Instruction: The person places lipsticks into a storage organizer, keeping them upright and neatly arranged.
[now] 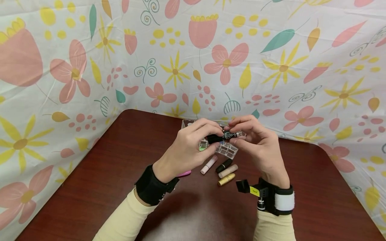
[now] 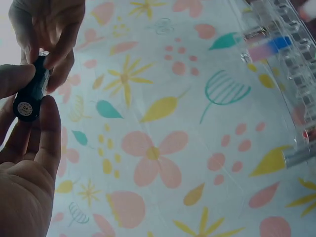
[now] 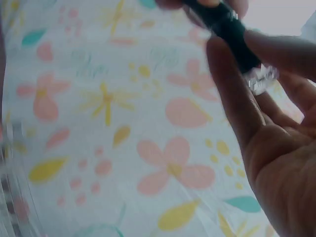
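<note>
Together, our left grip (image 1: pixel 190 144) and right grip (image 1: pixel 260 138) pinch a black cylindrical tube (image 1: pixel 214 138), partly hiding a clear plastic organizer (image 1: pixel 227 150) near the bench (image 1: pixel 319 190)'s far edge, beyond a gold cylinder (image 1: pixel 226 179).

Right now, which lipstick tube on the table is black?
The black lipstick tube, between pinkish tube and beige tube; those and the gold tube are lighter.

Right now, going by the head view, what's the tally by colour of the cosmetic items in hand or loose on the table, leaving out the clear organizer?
Black: 2 (held tube, loose black tube)
Pale pink tube: 1
Beige tube: 1
Gold tube: 1
Bright pink item, partly hidden: 1
Total visible: 6
</note>
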Demonstrator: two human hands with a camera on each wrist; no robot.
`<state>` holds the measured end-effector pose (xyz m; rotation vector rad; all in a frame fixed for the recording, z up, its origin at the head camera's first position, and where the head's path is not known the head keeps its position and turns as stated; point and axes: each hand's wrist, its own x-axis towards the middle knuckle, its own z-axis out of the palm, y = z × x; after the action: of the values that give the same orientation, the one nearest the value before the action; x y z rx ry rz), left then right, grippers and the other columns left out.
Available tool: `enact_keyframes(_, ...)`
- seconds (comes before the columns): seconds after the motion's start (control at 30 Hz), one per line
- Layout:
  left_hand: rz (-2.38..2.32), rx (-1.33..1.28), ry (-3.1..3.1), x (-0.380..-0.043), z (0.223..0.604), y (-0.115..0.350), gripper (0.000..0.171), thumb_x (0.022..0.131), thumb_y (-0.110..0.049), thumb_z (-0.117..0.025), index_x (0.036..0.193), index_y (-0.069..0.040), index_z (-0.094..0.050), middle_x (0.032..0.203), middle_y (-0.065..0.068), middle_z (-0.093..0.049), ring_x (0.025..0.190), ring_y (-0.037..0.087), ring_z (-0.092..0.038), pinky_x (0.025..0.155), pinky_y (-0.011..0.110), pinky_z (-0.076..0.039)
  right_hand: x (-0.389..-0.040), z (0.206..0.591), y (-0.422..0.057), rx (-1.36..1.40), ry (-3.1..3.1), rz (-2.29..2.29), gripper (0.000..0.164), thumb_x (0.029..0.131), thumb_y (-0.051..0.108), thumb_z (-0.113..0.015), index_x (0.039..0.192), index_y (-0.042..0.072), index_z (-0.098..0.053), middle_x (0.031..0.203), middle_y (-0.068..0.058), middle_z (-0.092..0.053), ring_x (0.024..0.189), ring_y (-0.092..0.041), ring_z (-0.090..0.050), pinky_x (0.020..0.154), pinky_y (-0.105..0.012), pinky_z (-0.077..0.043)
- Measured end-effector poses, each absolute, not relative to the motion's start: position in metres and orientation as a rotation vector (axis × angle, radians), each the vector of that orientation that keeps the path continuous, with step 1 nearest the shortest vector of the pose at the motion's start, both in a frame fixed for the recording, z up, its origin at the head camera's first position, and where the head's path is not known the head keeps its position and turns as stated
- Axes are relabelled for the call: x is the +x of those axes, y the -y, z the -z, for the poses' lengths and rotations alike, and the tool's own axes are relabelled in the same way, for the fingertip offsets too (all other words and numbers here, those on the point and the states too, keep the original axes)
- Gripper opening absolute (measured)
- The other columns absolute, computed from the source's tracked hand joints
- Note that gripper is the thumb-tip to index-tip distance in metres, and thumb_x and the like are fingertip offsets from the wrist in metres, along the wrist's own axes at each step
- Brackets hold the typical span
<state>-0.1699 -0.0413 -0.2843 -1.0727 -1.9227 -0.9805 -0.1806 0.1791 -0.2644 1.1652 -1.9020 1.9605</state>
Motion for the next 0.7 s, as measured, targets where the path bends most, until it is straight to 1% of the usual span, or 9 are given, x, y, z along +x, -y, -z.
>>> enact_keyframes(0.07, 1.028, -1.069, 1.898, -0.1683, 0.2827, 0.0401, 0.018, 0.089, -0.007, -0.076, 0.106, -0.008, -0.070, 0.112, 0.003, -0.067, 0.105, 0.010, -0.065, 0.092, 0.018, -0.051, -0.1799, 0.2637, -0.1765, 1.150, 1.800, -2.083, 0.023, 0.083, -0.028, -0.060, 0.104, -0.018, -0.063, 0.119, -0.023, -0.060, 0.109, -0.031, -0.066, 0.086, -0.030, -0.059)
enact_keyframes(0.13, 1.067, -1.072, 1.878, -0.1670, 0.2820, 0.0385, 0.019, 0.089, -0.008, -0.077, 0.106, -0.007, -0.069, 0.112, 0.004, -0.067, 0.106, 0.010, -0.065, 0.091, 0.020, -0.052, -0.1796, 0.2635, -0.1745, 1.121, 1.708, -2.197, 0.028, 0.083, -0.030, -0.057, 0.107, -0.018, -0.062, 0.116, -0.021, -0.063, 0.108, -0.031, -0.067, 0.087, -0.032, -0.059)
enact_keyframes(0.23, 1.092, -1.075, 1.859, -0.1660, 0.2818, 0.0362, 0.019, 0.089, -0.009, -0.077, 0.106, -0.006, -0.070, 0.112, 0.005, -0.068, 0.109, 0.012, -0.065, 0.090, 0.022, -0.053, -0.1797, 0.2634, -0.1724, 1.080, 1.601, -2.334, 0.039, 0.082, -0.032, -0.053, 0.115, -0.014, -0.061, 0.111, -0.017, -0.069, 0.105, -0.030, -0.069, 0.085, -0.032, -0.059)
enact_keyframes(0.3, 1.089, -1.072, 1.857, -0.1652, 0.2812, 0.0354, 0.019, 0.090, -0.010, -0.077, 0.107, -0.006, -0.070, 0.112, 0.005, -0.068, 0.111, 0.012, -0.065, 0.091, 0.021, -0.053, -0.1801, 0.2628, -0.1713, 1.065, 1.553, -2.399, 0.042, 0.083, -0.032, -0.051, 0.117, -0.011, -0.061, 0.108, -0.015, -0.071, 0.105, -0.030, -0.069, 0.085, -0.032, -0.059)
enact_keyframes(0.4, 1.076, -1.056, 1.859, -0.1650, 0.2803, 0.0357, 0.019, 0.089, -0.009, -0.077, 0.107, -0.006, -0.070, 0.113, 0.005, -0.068, 0.111, 0.012, -0.065, 0.093, 0.019, -0.051, -0.1802, 0.2622, -0.1703, 1.050, 1.558, -2.425, 0.039, 0.085, -0.030, -0.051, 0.115, -0.008, -0.062, 0.109, -0.015, -0.070, 0.105, -0.028, -0.069, 0.084, -0.031, -0.059)
enact_keyframes(0.57, 1.077, -1.039, 1.861, -0.1649, 0.2808, 0.0380, 0.017, 0.090, -0.008, -0.076, 0.106, -0.007, -0.070, 0.112, 0.004, -0.068, 0.108, 0.012, -0.065, 0.094, 0.018, -0.051, -0.1792, 0.2633, -0.1708, 1.027, 1.671, -2.355, 0.029, 0.088, -0.026, -0.055, 0.105, -0.006, -0.068, 0.113, -0.016, -0.068, 0.110, -0.028, -0.066, 0.086, -0.030, -0.059)
enact_keyframes(0.7, 1.092, -1.033, 1.860, -0.1656, 0.2820, 0.0390, 0.015, 0.092, -0.009, -0.074, 0.106, -0.006, -0.071, 0.111, 0.004, -0.068, 0.105, 0.011, -0.065, 0.091, 0.018, -0.051, -0.1787, 0.2638, -0.1721, 1.044, 1.744, -2.284, 0.023, 0.088, -0.023, -0.059, 0.104, -0.010, -0.069, 0.115, -0.017, -0.066, 0.113, -0.030, -0.064, 0.087, -0.029, -0.059)
